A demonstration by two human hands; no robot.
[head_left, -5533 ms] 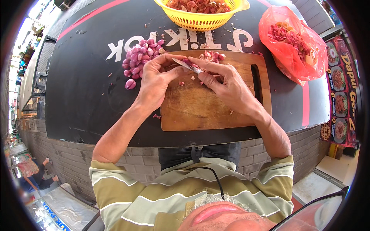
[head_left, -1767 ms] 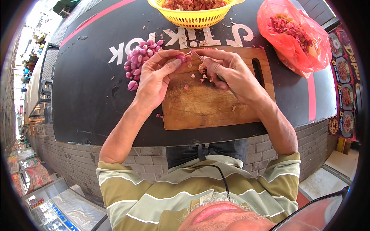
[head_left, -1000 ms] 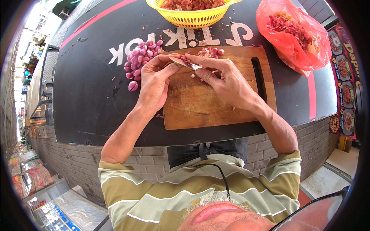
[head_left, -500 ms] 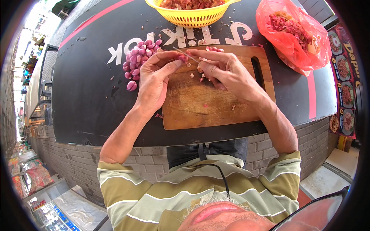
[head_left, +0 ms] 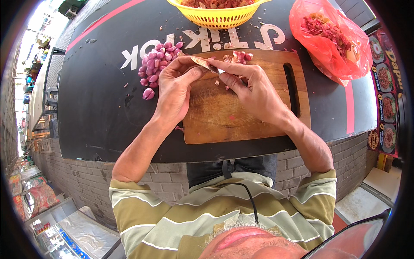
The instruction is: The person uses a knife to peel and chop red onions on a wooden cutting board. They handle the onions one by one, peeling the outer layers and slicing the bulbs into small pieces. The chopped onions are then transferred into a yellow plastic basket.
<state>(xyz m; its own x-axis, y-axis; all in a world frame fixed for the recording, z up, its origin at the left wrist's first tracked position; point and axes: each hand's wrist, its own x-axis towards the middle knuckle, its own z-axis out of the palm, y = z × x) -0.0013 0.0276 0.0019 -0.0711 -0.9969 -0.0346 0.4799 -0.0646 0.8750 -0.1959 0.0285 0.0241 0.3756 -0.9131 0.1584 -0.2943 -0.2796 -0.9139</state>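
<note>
Over the top edge of a wooden cutting board (head_left: 233, 116), my two hands meet, fingertips close together. My right hand (head_left: 256, 88) is closed on a small knife, its blade (head_left: 199, 63) lying broadside across the fingertips of my left hand (head_left: 174, 88). Those left fingers pinch a shallot, which the blade and fingers now mostly hide. Left of my left hand, a heap of purple-pink shallots (head_left: 153, 64) rests on the black table. A few more shallots (head_left: 242, 56) and bits of skin lie at the board's far edge.
A yellow colander (head_left: 215, 19) with brownish shallots or skins stands at the far edge. Far right, a red plastic bag (head_left: 310, 54) holds loose peelings. The black table (head_left: 99, 108) carries scattered skin scraps. A handle slot (head_left: 291, 88) pierces the board's right end.
The knife blade has turned from edge-on to broadside and now covers the shallot seen earlier in my left fingers. My right hand has shifted slightly, uncovering shallots at the board's far edge.
</note>
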